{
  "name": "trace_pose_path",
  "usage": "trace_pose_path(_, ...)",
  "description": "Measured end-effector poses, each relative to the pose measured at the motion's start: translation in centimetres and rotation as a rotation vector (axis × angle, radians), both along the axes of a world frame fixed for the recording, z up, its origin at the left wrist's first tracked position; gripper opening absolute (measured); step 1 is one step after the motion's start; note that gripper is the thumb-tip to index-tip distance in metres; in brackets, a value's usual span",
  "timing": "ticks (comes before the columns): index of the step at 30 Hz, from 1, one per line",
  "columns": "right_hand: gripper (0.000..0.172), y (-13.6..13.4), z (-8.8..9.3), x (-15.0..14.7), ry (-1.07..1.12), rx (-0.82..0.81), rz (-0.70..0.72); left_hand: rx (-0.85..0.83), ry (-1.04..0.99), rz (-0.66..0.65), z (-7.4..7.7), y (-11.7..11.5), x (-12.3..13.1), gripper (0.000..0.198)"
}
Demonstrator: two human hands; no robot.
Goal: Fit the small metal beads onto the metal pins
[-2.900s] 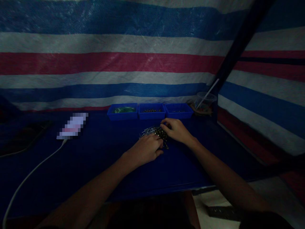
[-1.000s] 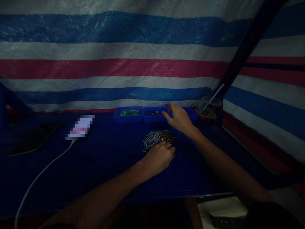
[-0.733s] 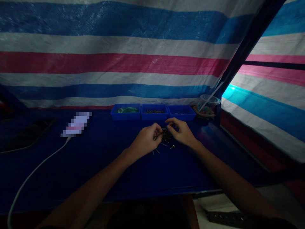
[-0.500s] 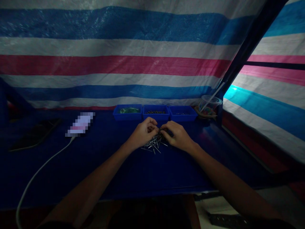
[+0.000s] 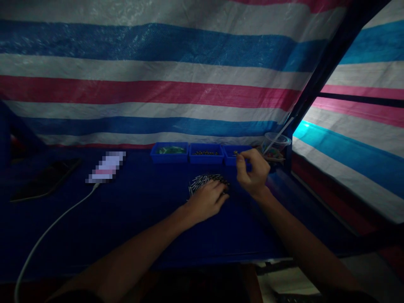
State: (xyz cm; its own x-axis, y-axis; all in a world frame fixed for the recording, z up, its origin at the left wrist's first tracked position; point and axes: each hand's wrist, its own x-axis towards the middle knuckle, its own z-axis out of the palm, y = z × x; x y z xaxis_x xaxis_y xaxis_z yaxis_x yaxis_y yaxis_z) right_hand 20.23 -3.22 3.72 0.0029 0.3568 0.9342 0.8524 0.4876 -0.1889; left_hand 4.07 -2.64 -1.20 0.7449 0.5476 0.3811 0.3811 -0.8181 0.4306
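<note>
A pile of thin metal pins (image 5: 202, 180) lies on the dark blue table. My left hand (image 5: 210, 198) rests over the pile's near right side, its fingers apart, with nothing visible gripped. My right hand (image 5: 253, 170) is raised in front of the right blue tray (image 5: 229, 160), thumb and index finger pinched together. A small brassy piece shows at those fingertips, too small to name. The middle blue tray (image 5: 206, 159) holds many small brassy parts, and the left blue tray (image 5: 170, 158) holds something green.
A clear plastic cup (image 5: 277, 141) with a white stick stands at the back right. On the left lie a phone with a lit screen (image 5: 106, 166), a white cable (image 5: 53, 225) and a dark flat device (image 5: 46, 179). A striped sheet (image 5: 158, 90) hangs behind the table.
My hands have parted. The right moved right and up to the right tray; the left moved down and right onto the pile, its fingers spreading. The view has tilted slightly up.
</note>
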Motion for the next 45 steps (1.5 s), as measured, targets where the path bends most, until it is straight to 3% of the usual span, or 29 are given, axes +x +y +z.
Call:
trace_pose_path(3,0.026,1.7,2.4,0.6,0.02,0.013,-0.112,0.17,0.178,-0.035,-0.5,-1.2,0.9,0.021)
trace_pose_path(6,0.023,4.2,3.3,1.1,-0.098,-0.302,-0.099,0.21,0.238,-0.036,-0.7,-1.7,1.1,0.019)
trace_pose_path(9,0.027,5.2,2.1,1.5,-0.217,-0.615,-0.006,0.156,0.212,-0.067,-0.6,-1.3,0.6,0.015)
trace_pose_path(11,0.026,4.8,0.4,1.9,-0.211,-0.669,0.071,0.1,0.155,-0.057,-0.5,-0.9,0.2,0.018)
trace_pose_path(17,0.02,3.2,-3.1,2.5,-0.09,-0.715,0.131,0.076,0.068,0.083,-0.2,0.2,-0.4,0.018)
trace_pose_path(25,0.019,2.6,-3.2,0.9,-0.193,-0.716,0.228,0.183,0.244,0.059,-0.6,-0.7,0.0,0.015)
trace_pose_path(31,0.019,2.4,-3.5,0.7,-0.215,-0.723,0.24,0.164,0.183,0.015,-0.7,-0.7,-0.3,0.018)
trace_pose_path(34,0.018,2.6,-3.7,0.8,-0.199,-0.708,0.263,0.082,0.003,0.041,0.0,-0.3,-0.4,0.017)
trace_pose_path(39,0.019,2.4,-3.8,0.4,-0.11,-0.664,0.268,-0.156,-0.315,0.207,1.2,1.9,-1.3,0.015)
trace_pose_path(45,0.021,1.1,-3.8,-1.3,-0.183,-0.603,0.294,-0.458,-0.566,0.31,0.6,4.5,-2.1,0.023)
